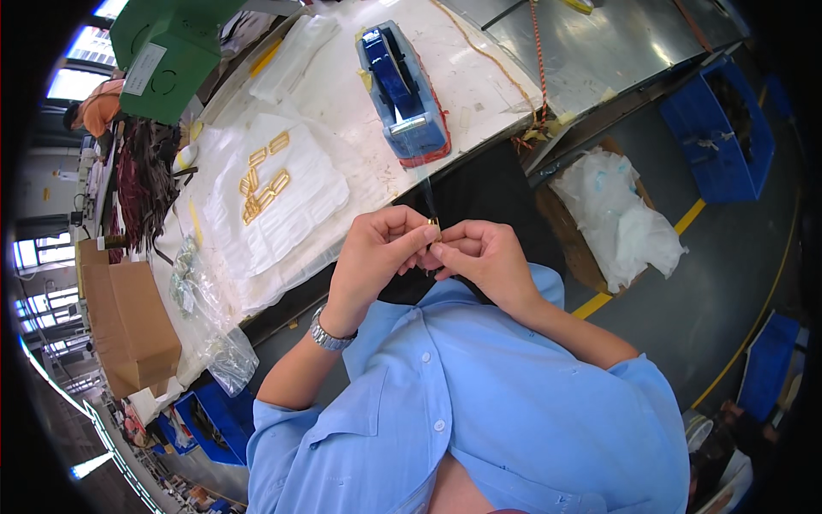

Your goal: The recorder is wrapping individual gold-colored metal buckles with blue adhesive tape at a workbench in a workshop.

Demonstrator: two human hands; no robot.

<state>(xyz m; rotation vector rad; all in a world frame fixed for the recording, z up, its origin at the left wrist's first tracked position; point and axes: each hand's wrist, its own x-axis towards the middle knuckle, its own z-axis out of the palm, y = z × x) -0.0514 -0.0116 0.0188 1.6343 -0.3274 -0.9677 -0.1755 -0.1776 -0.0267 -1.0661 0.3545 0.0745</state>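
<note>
Close in front of my body, my left hand (370, 254) and my right hand (492, 261) meet with fingertips pinched together. Between them is a small gold-coloured metal piece (434, 223), with a narrow dark strip (430, 202) rising from it. My fingers cover most of this piece, so its full shape is hidden. A watch circles my left wrist. On the table to the left, several gold-coloured rectangular buckles (278, 182) lie loose on a white sheet (304, 210). Just beyond my hands stands a blue tape dispenser (421, 128), a strip of clear tape hanging toward me.
A green box (171, 60) and dark strips (141, 171) sit at the far left, near a cardboard box (133, 317) and plastic bags (227, 355). On the right, a carton (578, 240) holds white plastic, with a blue bin (719, 128) beyond. Another person (98, 107) is at the upper left.
</note>
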